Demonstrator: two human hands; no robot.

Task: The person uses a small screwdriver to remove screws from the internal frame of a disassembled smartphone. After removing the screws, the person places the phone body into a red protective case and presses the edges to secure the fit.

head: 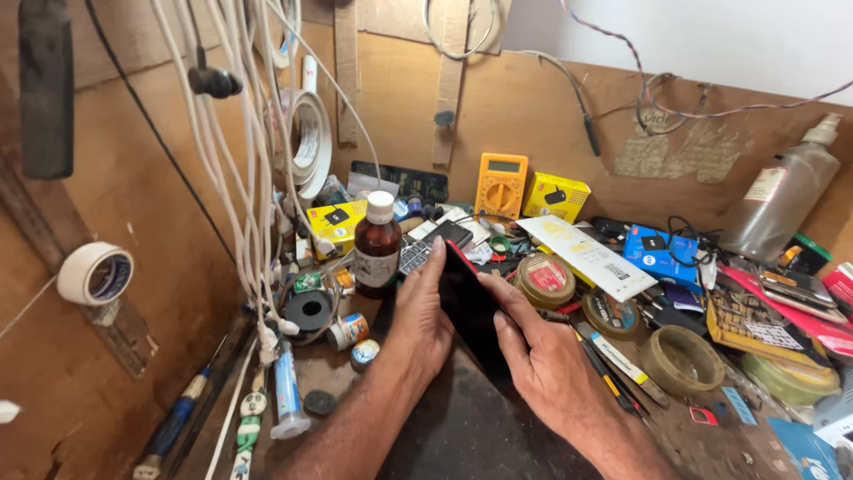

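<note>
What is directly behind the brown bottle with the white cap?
Behind the brown bottle stands a yellow box, with hanging white cables to its left. The bottle covers whatever lies right behind its base.

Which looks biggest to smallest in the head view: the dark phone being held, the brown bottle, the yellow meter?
1. Dark phone, though it is nearest the camera.
2. Brown bottle.
3. Yellow meter, farther back, so its true size is unsure.

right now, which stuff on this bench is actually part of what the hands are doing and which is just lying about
In hand:
- black phone, held tilted on edge
- left hand gripping its left side
- right hand with fingers on its face

Lying about:
- brown bottle
- yellow multimeter
- tape roll
- blue box
- clear spray bottle
</note>
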